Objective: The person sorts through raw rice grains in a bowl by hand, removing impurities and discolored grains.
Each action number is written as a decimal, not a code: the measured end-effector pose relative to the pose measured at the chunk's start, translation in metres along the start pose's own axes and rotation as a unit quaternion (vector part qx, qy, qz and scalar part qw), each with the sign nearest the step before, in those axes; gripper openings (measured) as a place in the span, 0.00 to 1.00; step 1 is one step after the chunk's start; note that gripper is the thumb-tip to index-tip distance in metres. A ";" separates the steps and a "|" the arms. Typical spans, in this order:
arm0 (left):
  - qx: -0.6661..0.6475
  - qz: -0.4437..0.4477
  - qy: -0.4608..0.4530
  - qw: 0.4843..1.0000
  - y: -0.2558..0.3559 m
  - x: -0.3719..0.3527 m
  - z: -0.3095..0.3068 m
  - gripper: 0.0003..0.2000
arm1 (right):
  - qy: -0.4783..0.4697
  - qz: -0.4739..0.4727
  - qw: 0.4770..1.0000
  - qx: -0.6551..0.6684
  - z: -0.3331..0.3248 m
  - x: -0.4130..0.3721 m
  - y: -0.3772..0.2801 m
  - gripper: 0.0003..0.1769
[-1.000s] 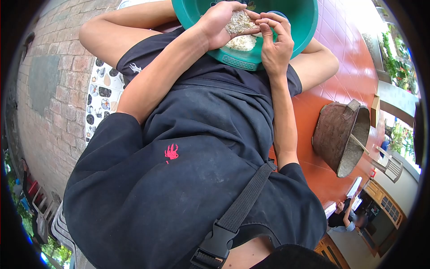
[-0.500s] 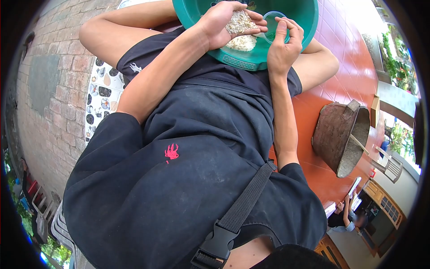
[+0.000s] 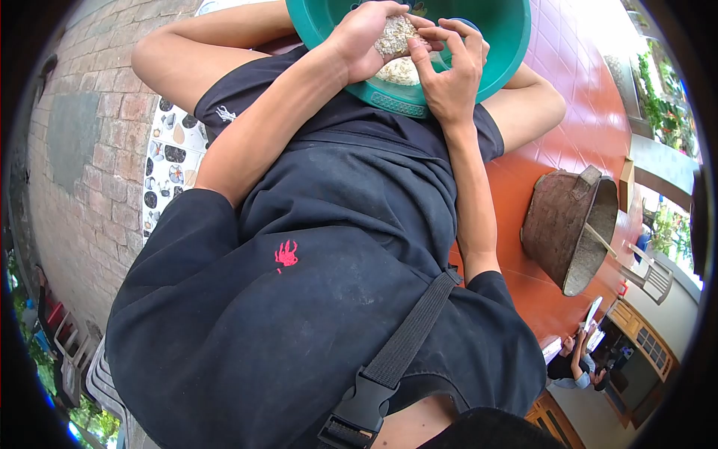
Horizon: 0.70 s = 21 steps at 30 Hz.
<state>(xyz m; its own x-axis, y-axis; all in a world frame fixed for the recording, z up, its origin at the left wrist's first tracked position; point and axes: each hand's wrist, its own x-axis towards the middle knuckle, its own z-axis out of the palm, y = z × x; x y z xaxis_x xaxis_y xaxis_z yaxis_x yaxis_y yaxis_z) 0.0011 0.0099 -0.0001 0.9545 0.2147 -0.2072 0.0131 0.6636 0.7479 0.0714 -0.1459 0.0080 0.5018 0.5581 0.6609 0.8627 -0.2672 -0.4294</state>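
Observation:
My left hand (image 3: 364,43) is cupped palm up over a green plastic basin (image 3: 502,52) on my lap. It holds a heap of pale, husk-flecked rice grains (image 3: 396,37). My right hand (image 3: 453,71) reaches in from the right, its thumb and forefinger slightly apart at the edge of these grains. Its other fingers are bent and spread. Behind the right hand shows part of the rim of a clear round cup (image 3: 467,23) inside the basin. A white pile of rice (image 3: 399,72) lies in the basin below my left hand.
A large brown tub (image 3: 557,224) with a stick in it stands on the red tiled floor (image 3: 516,217) to the right. Brick paving (image 3: 82,179) lies to the left. Another person (image 3: 574,365) is far off at lower right, near a chair (image 3: 654,280).
My right hand has moved left from over the clear cup to the grains in my left palm, and its fingers have spread. My left hand stays nearly in place.

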 end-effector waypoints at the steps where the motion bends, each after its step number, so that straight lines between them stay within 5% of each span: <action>1: 0.000 0.000 0.001 1.000 0.000 0.001 -0.001 0.20 | 0.000 0.000 1.000 0.000 0.000 0.000 0.000 0.11; 13: 0.008 -0.011 -0.029 0.999 -0.002 0.004 -0.002 0.21 | -0.012 0.011 0.998 0.062 0.001 -0.001 0.005 0.07; 15: -0.157 -0.077 -0.078 0.982 -0.006 0.011 -0.005 0.22 | -0.007 0.022 0.996 0.090 0.000 0.000 0.003 0.05; 21: -0.162 -0.080 -0.042 0.983 -0.006 0.011 -0.002 0.21 | -0.001 0.024 0.996 0.084 -0.003 0.000 0.005 0.06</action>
<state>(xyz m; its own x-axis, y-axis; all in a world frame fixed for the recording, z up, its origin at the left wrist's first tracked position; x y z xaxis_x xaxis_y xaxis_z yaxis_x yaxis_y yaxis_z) 0.0110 0.0095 -0.0078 0.9695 0.0374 -0.2422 0.0826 0.8808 0.4663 0.0756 -0.1491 0.0080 0.5415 0.5503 0.6356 0.8150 -0.1580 -0.5576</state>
